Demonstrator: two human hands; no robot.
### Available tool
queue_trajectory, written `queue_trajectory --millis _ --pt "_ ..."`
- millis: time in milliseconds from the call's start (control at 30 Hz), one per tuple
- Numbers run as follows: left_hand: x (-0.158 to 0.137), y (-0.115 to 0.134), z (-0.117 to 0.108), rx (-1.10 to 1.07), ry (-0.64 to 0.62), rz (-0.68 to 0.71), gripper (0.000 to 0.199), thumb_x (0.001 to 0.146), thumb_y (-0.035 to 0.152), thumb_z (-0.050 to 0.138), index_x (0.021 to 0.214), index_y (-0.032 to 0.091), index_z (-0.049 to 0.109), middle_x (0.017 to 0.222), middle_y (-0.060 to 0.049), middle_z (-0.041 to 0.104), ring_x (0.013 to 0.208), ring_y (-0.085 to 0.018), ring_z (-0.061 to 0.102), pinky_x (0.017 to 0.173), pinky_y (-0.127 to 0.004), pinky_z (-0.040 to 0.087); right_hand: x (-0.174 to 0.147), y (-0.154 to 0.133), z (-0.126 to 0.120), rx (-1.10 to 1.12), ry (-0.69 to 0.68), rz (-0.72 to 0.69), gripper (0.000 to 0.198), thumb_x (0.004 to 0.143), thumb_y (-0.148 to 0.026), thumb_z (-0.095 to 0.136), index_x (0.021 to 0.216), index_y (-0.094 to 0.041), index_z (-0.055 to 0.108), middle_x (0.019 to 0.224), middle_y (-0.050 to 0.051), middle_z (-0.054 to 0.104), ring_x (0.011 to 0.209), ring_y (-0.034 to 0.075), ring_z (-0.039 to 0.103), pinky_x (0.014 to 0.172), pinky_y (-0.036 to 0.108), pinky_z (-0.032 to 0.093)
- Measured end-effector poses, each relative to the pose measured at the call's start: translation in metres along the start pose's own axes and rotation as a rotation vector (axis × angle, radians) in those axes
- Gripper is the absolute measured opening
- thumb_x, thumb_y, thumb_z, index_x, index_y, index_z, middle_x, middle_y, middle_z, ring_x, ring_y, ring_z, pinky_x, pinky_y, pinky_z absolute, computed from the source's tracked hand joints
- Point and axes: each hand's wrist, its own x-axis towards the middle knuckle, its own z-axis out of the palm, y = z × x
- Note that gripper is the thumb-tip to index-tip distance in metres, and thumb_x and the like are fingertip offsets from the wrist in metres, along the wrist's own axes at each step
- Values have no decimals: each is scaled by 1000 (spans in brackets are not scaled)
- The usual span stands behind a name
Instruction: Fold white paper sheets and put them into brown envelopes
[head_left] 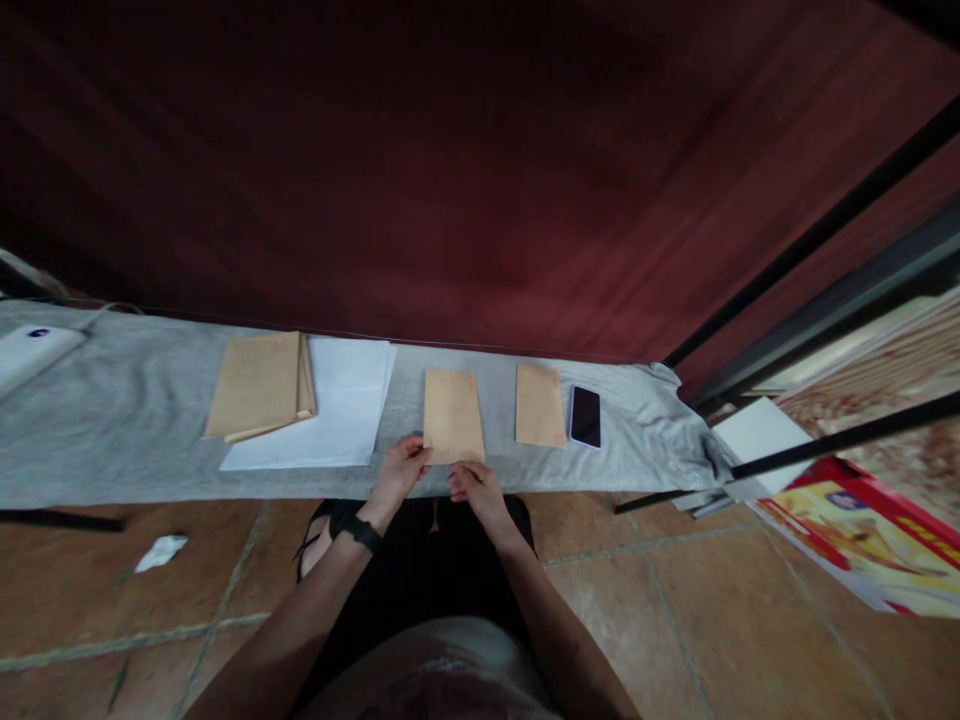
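Envelope point(453, 415), contents hidden; left hand point(402, 466) pinching near corner; right hand point(477, 487) at edge, grip unclear.

Tan envelope point(454, 415), rectangular (long sides pointing away), on grey cloth point(150, 400).

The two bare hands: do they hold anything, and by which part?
The left hand holds the middle rectangular brown paper envelope by its near left corner; the right hand is at the near edge, grip unclear.
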Motion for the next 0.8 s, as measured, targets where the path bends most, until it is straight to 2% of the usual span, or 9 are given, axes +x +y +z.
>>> queue_trajectory --millis 67,133,200,300,433,500,567,667,800 --pt "7 -3 -3 65 10 8 29 64 40 71 83 19 66 58 4 61 39 -9 48 40 -22 35 -6 -2 -5 -196 38 -115 25 96 -37 55 99 -21 74 90 5 76 79 20 73 76 32 62" --pt "12 -5 -6 134 12 22 24 67 38 67 82 19 66 58 4 61 39 -10 48 40 -23 35 -11 -6 -10 -510 64 -316 28 99 -25 49 115 -22 72 112 8 74 105 21 70 96 34 56" --pt "14 -6 -8 209 17 40 20 70 35 63 83 20 67 58 3 62 40 -12 49 41 -24 36 -14 -9 -14 -806 37 -502 35 101 -21 46 131 -22 65 130 9 69 123 21 62 109 36 48" --pt "13 -5 -14 336 41 74 20 73 32 63 88 21 69 58 3 62 44 -14 53 45 -26 38 -16 -5 -19 -1019 -58 -614 42 102 -23 47 144 -20 54 145 9 59 137 21 51 120 42 37" --pt "2 3 -18 511 129 144 29 77 32 66 105 22 70 72 -2 69 66 -21 65 62 -30 49 -16 7 -23 -1102 -80 -639 47 103 -25 46 150 -21 47 151 9 53 141 20 47 122 44 32" --pt "-2 11 -15 659 167 275 32 86 35 59 114 21 69 91 -8 73 85 -25 69 77 -35 52 -16 10 -23 -1094 -68 -642 47 104 -25 45 150 -21 48 151 9 54 141 19 47 122 43 32" --pt "0 21 -6 796 129 484 38 95 37 46 122 20 67 112 -12 72 103 -26 67 93 -38 51 -15 11 -23 -1072 -62 -640 45 103 -25 45 148 -21 50 150 8 55 141 19 48 122 43 32" --pt "23 36 10 850 -25 734 48 101 36 34 139 17 56 141 -12 61 130 -24 55 112 -38 42 -15 9 -23 -1028 -62 -634 43 103 -24 45 145 -21 54 147 8 58 139 19 50 121 42 33" --pt "75 46 24 963 -107 782 55 101 37 33 149 13 46 157 -14 46 148 -25 37 123 -45 27 -15 6 -25 -947 -64 -649 41 101 -23 48 140 -19 57 142 9 62 137 19 51 120 43 35"
